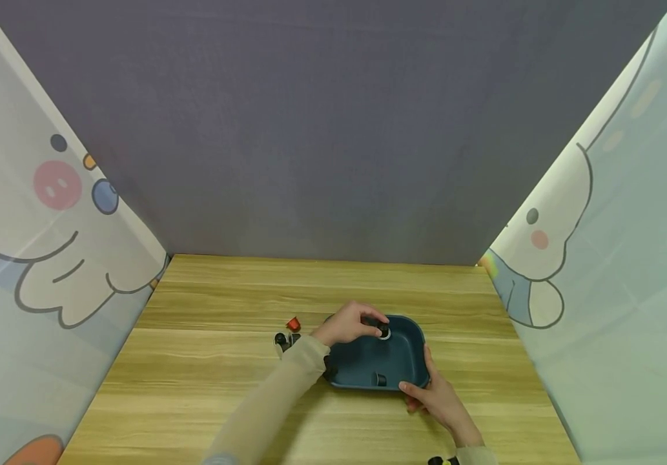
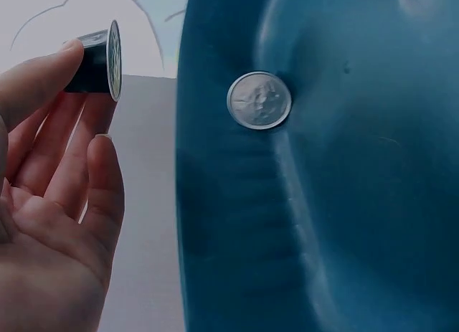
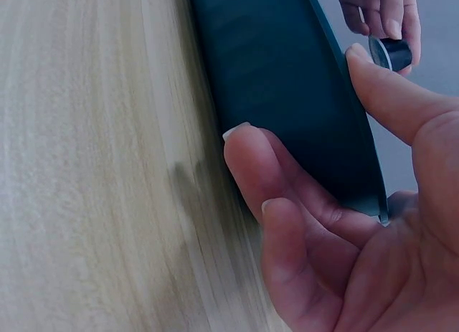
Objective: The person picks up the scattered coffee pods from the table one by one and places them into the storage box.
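Note:
My left hand (image 1: pixel 349 325) pinches a black coffee capsule (image 2: pixel 95 63) with a silver foil lid between thumb and fingers, over the dark blue tray (image 1: pixel 362 358). With thumb at the rim and fingers along the outer wall, my right hand (image 1: pixel 439 399) grips the tray's near right corner. In the right wrist view, the thumb (image 3: pixel 391 95) overlaps the rim while the other fingers curl at the outside wall. One dark capsule (image 1: pixel 379 380) lies on its side near the tray's front wall. A silver lid (image 2: pixel 259 100) faces the camera inside the tray in the left wrist view.
Left of the tray, a red capsule (image 1: pixel 293 324) lies on the wooden table (image 1: pixel 194 361). Near it sits a black capsule (image 1: pixel 280 338), with other small items partly hidden by the left sleeve (image 1: pixel 275 394). A grey panel (image 1: pixel 333 142) stands behind the table, with patterned sheets at both sides.

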A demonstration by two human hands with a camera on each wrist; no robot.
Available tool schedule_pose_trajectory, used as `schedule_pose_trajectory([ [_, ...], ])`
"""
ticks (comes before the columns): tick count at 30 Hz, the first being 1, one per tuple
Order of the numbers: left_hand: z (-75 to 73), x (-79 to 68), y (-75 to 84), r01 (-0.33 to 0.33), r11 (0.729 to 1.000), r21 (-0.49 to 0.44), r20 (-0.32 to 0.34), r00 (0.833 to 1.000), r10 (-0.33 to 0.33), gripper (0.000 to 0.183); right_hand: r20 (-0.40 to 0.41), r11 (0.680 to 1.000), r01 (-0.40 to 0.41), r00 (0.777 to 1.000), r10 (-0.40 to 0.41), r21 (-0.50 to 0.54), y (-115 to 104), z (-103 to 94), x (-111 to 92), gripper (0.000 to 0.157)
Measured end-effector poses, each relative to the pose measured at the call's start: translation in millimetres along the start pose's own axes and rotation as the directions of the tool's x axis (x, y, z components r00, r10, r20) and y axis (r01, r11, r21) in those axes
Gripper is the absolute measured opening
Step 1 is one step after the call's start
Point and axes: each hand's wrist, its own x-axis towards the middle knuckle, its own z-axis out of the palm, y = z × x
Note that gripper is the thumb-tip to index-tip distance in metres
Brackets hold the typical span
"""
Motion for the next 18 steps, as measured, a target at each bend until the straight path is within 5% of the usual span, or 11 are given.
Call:
schedule_pose_trajectory([
  [18,17.0,15.6,-8.9,-0.02,0.99,0.142,0.073,0.997,0.009,0.026,-0.01,1.0,-0.007,1.0,0.007,-0.012,4.8,-0.3,2.9,0.11],
])
